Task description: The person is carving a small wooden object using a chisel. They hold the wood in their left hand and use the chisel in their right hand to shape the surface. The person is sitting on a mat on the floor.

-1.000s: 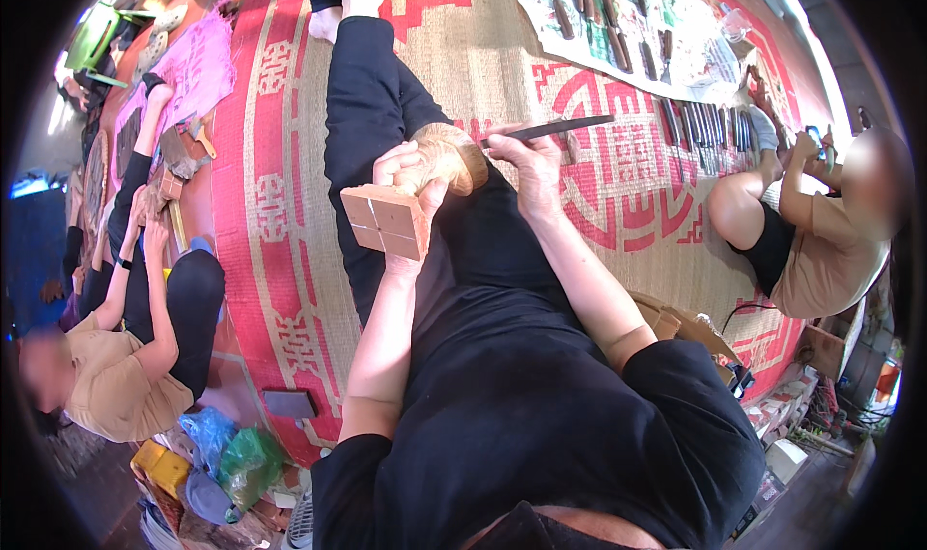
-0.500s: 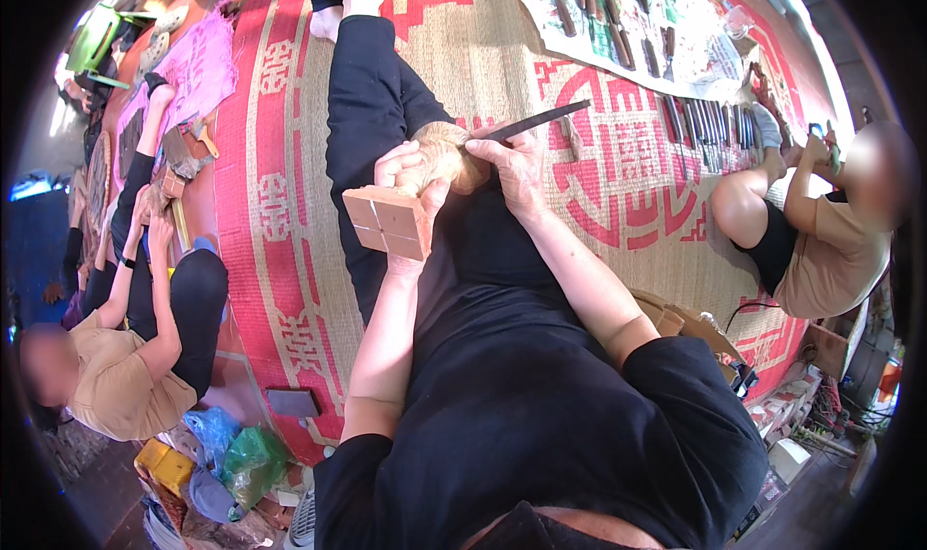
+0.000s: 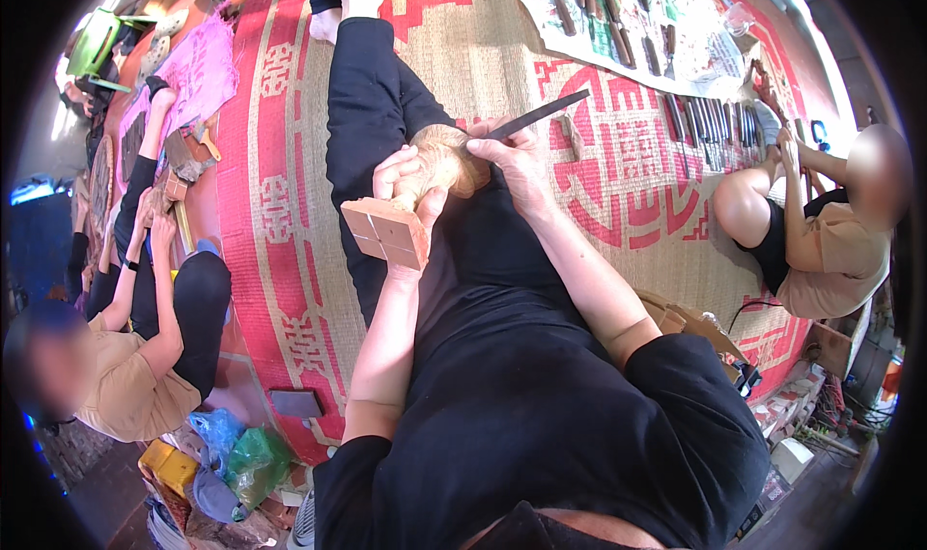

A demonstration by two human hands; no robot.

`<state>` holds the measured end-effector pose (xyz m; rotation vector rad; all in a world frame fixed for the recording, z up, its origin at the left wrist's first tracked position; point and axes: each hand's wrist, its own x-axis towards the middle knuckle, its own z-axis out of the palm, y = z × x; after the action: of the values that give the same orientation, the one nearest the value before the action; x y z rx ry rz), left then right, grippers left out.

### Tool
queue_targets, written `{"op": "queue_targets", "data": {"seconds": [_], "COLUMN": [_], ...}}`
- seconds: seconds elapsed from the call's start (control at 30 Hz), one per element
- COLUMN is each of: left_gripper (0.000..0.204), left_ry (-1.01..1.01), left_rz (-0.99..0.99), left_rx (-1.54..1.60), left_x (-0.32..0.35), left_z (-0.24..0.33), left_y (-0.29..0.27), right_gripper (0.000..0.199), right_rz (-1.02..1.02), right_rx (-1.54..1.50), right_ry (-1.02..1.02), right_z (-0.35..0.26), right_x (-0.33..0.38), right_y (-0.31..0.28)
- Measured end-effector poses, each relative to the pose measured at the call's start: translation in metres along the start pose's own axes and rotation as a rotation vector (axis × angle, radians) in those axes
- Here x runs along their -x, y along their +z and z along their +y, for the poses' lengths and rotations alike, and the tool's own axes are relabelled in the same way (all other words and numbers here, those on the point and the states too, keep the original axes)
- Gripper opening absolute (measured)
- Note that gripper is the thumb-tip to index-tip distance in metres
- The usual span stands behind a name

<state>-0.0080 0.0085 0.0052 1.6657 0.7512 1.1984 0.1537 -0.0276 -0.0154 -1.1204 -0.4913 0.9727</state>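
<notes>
My left hand (image 3: 404,178) is wrapped round the neck of a pale carved wooden figure (image 3: 446,150) that rests over my lap. The figure's square base (image 3: 384,233), marked with a light cross, tilts toward me. A long, flat, dark file (image 3: 552,112) is in my right hand (image 3: 519,164), pinched between thumb and fingers near its lower end. That end lies against or close to the carving's rounded far end; exact contact is hidden by my fingers. The file's other end points up to the right.
A patterned red and straw mat (image 3: 618,202) lies under me. Several chisels (image 3: 710,123) are lined up at right, below a sheet (image 3: 676,43) of handled tools. One person (image 3: 830,241) sits at right, another (image 3: 145,357) at left. Plastic bags (image 3: 256,463) lie at lower left.
The carving's base has tipped and turned slightly, and the file has shifted and tilted a little. The person at right has moved their hands toward their feet; the one at left has shifted slightly.
</notes>
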Motion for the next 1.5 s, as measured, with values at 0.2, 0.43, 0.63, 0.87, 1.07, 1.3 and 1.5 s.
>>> {"op": "queue_targets", "data": {"seconds": [0.2, 0.43, 0.63, 0.87, 1.07, 1.3, 1.5], "left_gripper": [0.042, 0.039, 0.039, 0.042, 0.043, 0.045, 0.041], "left_ry": [-0.009, 0.039, 0.008, 0.026, 0.043, 0.027, 0.074], "left_rz": [0.017, 0.028, 0.013, -0.001, -0.012, -0.007, 0.017], "left_rx": [0.006, -0.074, -0.022, 0.033, 0.031, 0.019, 0.033], "left_x": [0.000, -0.001, 0.001, 0.002, 0.002, 0.002, 0.004], "left_z": [-0.004, -0.005, -0.002, -0.007, -0.005, -0.006, -0.008], "left_y": [0.000, 0.001, 0.000, 0.001, 0.001, 0.001, 0.003], "right_gripper": [0.009, 0.005, 0.009, 0.019, 0.018, 0.017, 0.009], "right_rz": [0.038, 0.077, 0.109, -0.069, -0.071, -0.036, 0.099], "right_rx": [0.007, 0.270, 0.008, 0.216, 0.317, 0.791, 0.125], "right_ry": [-0.118, -0.138, -0.005, 0.096, 0.027, -0.301, -0.053], "right_z": [0.011, -0.004, -0.007, -0.004, -0.011, -0.019, -0.013], "right_x": [0.011, 0.007, -0.013, -0.016, -0.014, -0.006, -0.025], "right_y": [0.009, 0.008, -0.018, -0.002, 0.004, 0.014, 0.001]}}
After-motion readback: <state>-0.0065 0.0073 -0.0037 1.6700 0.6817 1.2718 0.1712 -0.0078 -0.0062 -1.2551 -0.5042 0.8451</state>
